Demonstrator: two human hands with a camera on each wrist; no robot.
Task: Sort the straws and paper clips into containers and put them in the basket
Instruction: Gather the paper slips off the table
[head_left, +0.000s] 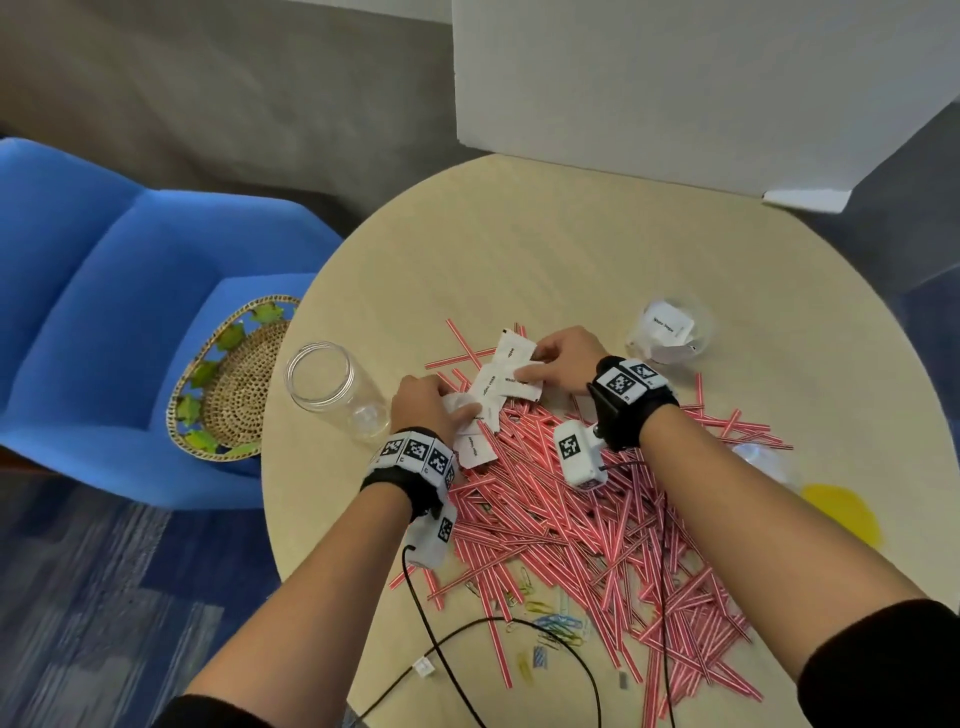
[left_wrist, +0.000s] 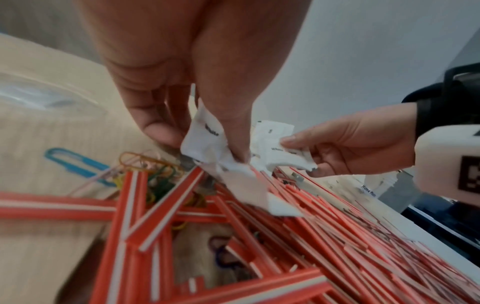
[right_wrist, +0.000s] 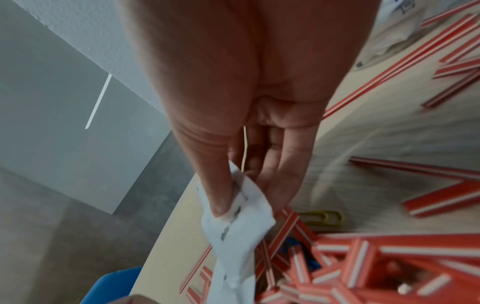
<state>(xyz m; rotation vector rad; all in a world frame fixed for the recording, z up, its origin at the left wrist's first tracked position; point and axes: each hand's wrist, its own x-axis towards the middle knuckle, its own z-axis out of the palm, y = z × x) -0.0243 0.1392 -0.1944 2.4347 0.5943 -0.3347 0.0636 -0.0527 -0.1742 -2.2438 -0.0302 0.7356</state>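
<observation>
A big heap of red-and-white straws (head_left: 597, 525) covers the near half of the round table (head_left: 519, 249), with coloured paper clips (head_left: 556, 621) at its near edge. White sugar packets (head_left: 506, 382) lie on the heap's far side. My left hand (head_left: 439, 402) pinches several packets (left_wrist: 207, 148) between thumb and fingers. My right hand (head_left: 561, 361) pinches other packets (right_wrist: 233, 230) just right of it. An empty clear jar (head_left: 337, 392) stands left of my left hand. A second clear container (head_left: 670, 330) at the far right holds packets.
A woven basket (head_left: 228, 379) with green leaf trim sits on the blue chair (head_left: 104, 312) left of the table. A white board (head_left: 675, 83) stands at the table's far edge. A yellow lid (head_left: 844, 509) lies at the right. Black cables (head_left: 457, 639) trail off the near edge.
</observation>
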